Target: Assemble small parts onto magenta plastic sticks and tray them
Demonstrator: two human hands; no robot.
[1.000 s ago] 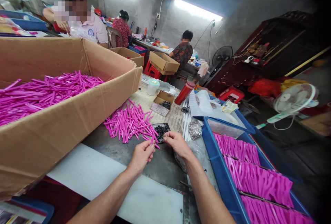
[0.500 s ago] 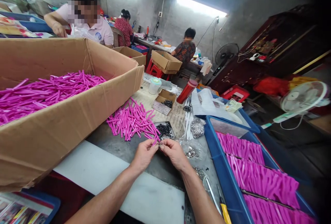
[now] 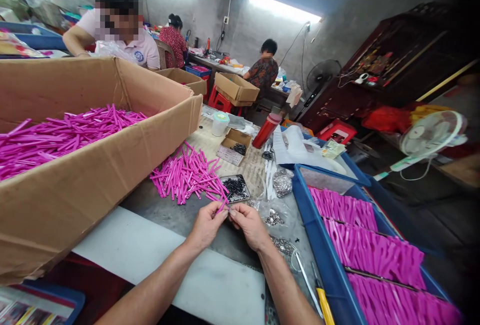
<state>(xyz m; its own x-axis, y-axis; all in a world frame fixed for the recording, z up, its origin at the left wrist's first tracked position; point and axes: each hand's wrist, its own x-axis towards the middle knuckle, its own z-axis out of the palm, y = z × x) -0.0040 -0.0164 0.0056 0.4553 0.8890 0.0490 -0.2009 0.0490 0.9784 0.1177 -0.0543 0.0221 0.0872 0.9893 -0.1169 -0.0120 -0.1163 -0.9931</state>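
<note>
My left hand [image 3: 205,225] pinches a short pink plastic stick [image 3: 222,207] by its lower end. My right hand [image 3: 247,223] is closed in a pinch right against the stick's tip, on a small part I cannot make out. Both hands meet over the grey table, just in front of a loose pile of pink sticks [image 3: 187,174] and a small tray of tiny black parts [image 3: 235,187]. Small silver pieces [image 3: 274,218] lie in clear plastic to the right of my right hand.
A big cardboard box [image 3: 93,175] of pink sticks fills the left. A blue crate [image 3: 322,245] with rows of pink sticks stands at the right. A small carton [image 3: 235,147], red flask [image 3: 266,131], white cup [image 3: 219,124] lie beyond. Three people work farther back. A yellow-handled tool [image 3: 323,305] lies near.
My right hand came from the black-parts tray to meet my left hand at the stick's tip. The hands have stayed joined since half a second ago.
</note>
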